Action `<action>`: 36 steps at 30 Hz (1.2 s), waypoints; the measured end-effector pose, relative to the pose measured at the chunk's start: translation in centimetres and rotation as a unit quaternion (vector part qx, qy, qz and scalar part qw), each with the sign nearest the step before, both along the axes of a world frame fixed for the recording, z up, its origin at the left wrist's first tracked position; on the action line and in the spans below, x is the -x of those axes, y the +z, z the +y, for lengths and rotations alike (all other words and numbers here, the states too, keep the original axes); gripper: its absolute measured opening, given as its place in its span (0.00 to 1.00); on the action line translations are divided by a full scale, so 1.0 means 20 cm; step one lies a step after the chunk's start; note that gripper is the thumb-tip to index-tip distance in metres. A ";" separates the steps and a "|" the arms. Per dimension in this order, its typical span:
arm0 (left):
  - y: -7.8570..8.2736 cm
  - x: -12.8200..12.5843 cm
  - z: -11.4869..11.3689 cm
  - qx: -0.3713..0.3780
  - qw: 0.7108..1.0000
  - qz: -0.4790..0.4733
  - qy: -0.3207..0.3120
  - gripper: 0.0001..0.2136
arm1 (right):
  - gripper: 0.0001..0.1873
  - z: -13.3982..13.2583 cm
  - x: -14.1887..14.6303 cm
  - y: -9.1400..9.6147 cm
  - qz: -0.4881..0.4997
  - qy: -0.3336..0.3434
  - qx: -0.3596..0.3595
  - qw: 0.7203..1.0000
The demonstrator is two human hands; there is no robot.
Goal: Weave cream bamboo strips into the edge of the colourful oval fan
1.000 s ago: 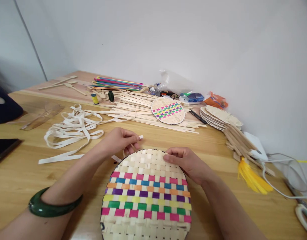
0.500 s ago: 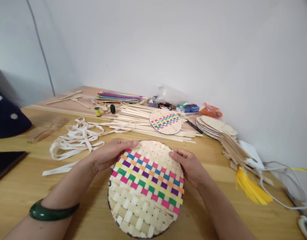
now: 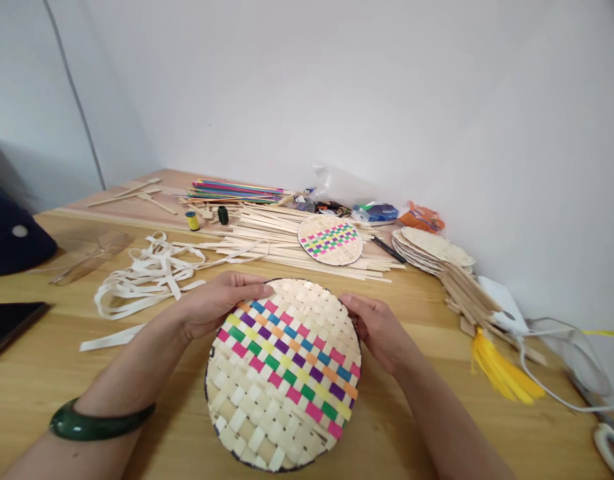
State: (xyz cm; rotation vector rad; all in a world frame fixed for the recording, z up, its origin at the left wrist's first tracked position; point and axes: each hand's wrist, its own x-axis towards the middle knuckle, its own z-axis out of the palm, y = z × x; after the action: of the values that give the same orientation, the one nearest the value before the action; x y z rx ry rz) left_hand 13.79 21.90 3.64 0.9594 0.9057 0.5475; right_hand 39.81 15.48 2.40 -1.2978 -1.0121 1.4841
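A round woven bamboo disc (image 3: 281, 373) with bands of pink, green, purple, blue and orange strips lies on the wooden table (image 3: 47, 373) in front of me. My left hand (image 3: 219, 303), with a green bangle on the wrist, grips the disc's upper left rim, fingers curled over the edge. My right hand (image 3: 379, 330) holds the upper right rim the same way. The coloured bands run slanted, from upper left down to lower right.
Behind lie a tangle of white ribbon (image 3: 151, 273), loose bamboo strips (image 3: 287, 240), a smaller woven disc (image 3: 330, 239), coloured sticks (image 3: 237, 190), two thread spools (image 3: 191, 220), a stack of woven fans (image 3: 437, 250), a yellow tassel (image 3: 504, 370) and a white cable (image 3: 561, 393). A dark tablet (image 3: 7, 323) sits at left.
My left hand let go of a thin white strip and took the disc's rim. Both hands have turned the disc clockwise, so its coloured bands now run slanted instead of level.
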 end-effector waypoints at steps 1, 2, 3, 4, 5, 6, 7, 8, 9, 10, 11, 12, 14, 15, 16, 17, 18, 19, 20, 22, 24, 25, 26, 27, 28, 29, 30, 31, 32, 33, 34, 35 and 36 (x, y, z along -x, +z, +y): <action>0.00 0.00 0.00 0.002 1.000 -0.002 -0.002 0.11 | 0.19 0.00 0.00 0.00 -0.004 0.001 0.002 1.000; 0.00 -0.01 0.00 0.005 1.000 -0.005 -0.002 0.11 | 0.18 -0.01 0.00 0.00 -0.007 0.005 0.004 1.000; 0.00 -0.01 0.00 0.007 1.000 -0.009 0.000 0.12 | 0.18 -0.01 0.00 0.00 -0.007 0.011 0.008 1.000; 0.00 -0.02 0.00 0.007 1.000 -0.015 0.002 0.13 | 0.17 -0.01 0.00 0.00 -0.004 0.019 0.012 1.000; 0.00 -0.02 0.00 0.007 1.000 -0.021 0.005 0.16 | 0.16 -0.01 0.00 -0.01 0.001 0.026 0.016 1.000; 0.00 -0.02 0.00 0.005 1.000 -0.025 0.008 0.18 | 0.16 -0.01 0.00 -0.01 0.005 0.030 0.019 0.999; 0.00 -0.03 0.01 0.002 1.000 -0.029 0.010 0.21 | 0.17 -0.01 0.00 -0.01 0.008 0.030 0.021 0.999; 0.01 -0.03 0.00 -0.002 0.999 -0.030 0.011 0.23 | 0.17 -0.01 0.00 -0.01 0.009 0.027 0.021 0.999; 0.01 -0.03 0.00 -0.007 0.999 -0.029 0.010 0.24 | 0.18 0.00 0.00 -0.01 0.010 0.022 0.021 0.999; 0.01 -0.03 0.01 -0.012 1.000 -0.028 0.009 0.23 | 0.18 0.00 0.00 -0.01 0.009 0.018 0.021 1.000; 0.01 -0.03 0.01 -0.017 0.999 -0.027 0.007 0.22 | 0.18 0.00 0.00 -0.01 0.010 0.015 0.022 1.000; 0.00 -0.03 0.01 -0.023 0.999 -0.027 0.005 0.21 | 0.18 0.00 0.00 -0.01 0.009 0.014 0.022 1.000; 0.00 -0.02 0.01 -0.036 0.999 -0.026 0.002 0.20 | 0.17 0.00 0.00 -0.01 0.005 0.010 0.012 1.000; -0.01 -0.02 0.01 -0.043 0.999 -0.025 0.002 0.20 | 0.17 -0.01 0.00 -0.01 0.004 0.007 0.004 1.000; -0.01 -0.02 0.01 -0.048 0.999 -0.022 0.003 0.20 | 0.18 -0.01 0.00 -0.01 0.006 0.004 -0.007 1.000; -0.01 -0.02 0.01 -0.052 0.998 -0.019 0.005 0.20 | 0.19 -0.01 0.00 -0.01 0.008 0.002 -0.019 1.000; -0.01 -0.02 0.01 -0.053 0.998 -0.014 0.008 0.21 | 0.20 -0.01 0.00 0.00 0.009 0.002 -0.031 0.999; -0.01 -0.02 0.01 -0.051 0.999 -0.010 0.011 0.22 | 0.22 -0.01 0.00 0.00 0.008 0.003 -0.043 0.999; 0.00 -0.02 0.01 -0.049 0.999 -0.007 0.013 0.22 | 0.22 -0.01 0.00 0.00 0.006 0.005 -0.053 0.999; 0.00 -0.02 0.01 -0.042 0.999 -0.001 0.016 0.24 | 0.22 0.00 0.01 0.00 -0.003 0.005 -0.064 0.998; 0.00 -0.02 0.00 -0.039 0.999 0.004 0.016 0.24 | 0.22 0.00 0.01 0.01 -0.013 0.001 -0.067 0.998; 0.00 -0.02 0.01 -0.037 0.999 0.007 0.015 0.24 | 0.21 0.00 0.01 0.01 -0.017 -0.001 -0.070 0.997; 0.00 -0.02 0.01 -0.036 0.999 0.009 0.013 0.24 | 0.21 0.00 0.01 0.01 -0.022 -0.002 -0.074 0.997; 0.00 -0.02 0.01 -0.035 0.999 0.008 0.011 0.24 | 0.20 0.00 0.01 0.01 -0.026 -0.003 -0.079 0.997; 0.00 -0.02 0.01 -0.034 0.999 0.007 0.009 0.24 | 0.19 -0.01 0.01 0.01 -0.030 -0.002 -0.085 0.996; 0.00 -0.02 0.01 -0.033 0.999 0.004 0.007 0.24 | 0.18 -0.01 0.01 0.01 -0.032 -0.001 -0.088 0.996; 0.00 -0.02 0.01 -0.033 0.999 0.002 0.007 0.24 | 0.19 -0.01 0.01 0.01 -0.033 0.002 -0.089 0.996; 0.00 -0.01 0.01 -0.033 0.999 0.000 0.007 0.24 | 0.19 -0.01 0.01 0.01 -0.036 0.003 -0.086 0.996; -0.01 -0.01 0.01 -0.034 0.999 -0.001 0.008 0.24 | 0.21 -0.01 0.01 0.01 -0.038 0.001 -0.082 0.996; -0.01 -0.02 0.01 -0.034 0.999 -0.001 0.009 0.23 | 0.23 -0.01 0.00 0.01 -0.040 -0.004 -0.075 0.996; -0.01 -0.02 0.01 -0.035 0.999 0.000 0.009 0.23 | 0.23 -0.01 0.00 0.01 -0.042 -0.008 -0.067 0.997; -0.01 -0.02 0.01 -0.036 0.999 0.000 0.010 0.23 | 0.24 -0.01 -0.01 0.01 -0.043 -0.007 -0.059 0.997; -0.02 -0.03 0.01 -0.037 0.999 -0.001 0.011 0.23 | 0.23 0.00 -0.02 0.01 -0.042 0.003 -0.051 0.998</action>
State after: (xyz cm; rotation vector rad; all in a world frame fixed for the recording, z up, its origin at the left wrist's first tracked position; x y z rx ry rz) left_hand 14.31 22.05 3.30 1.0158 0.9000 0.6049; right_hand 40.11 15.39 2.56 -1.2943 -1.1317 1.3738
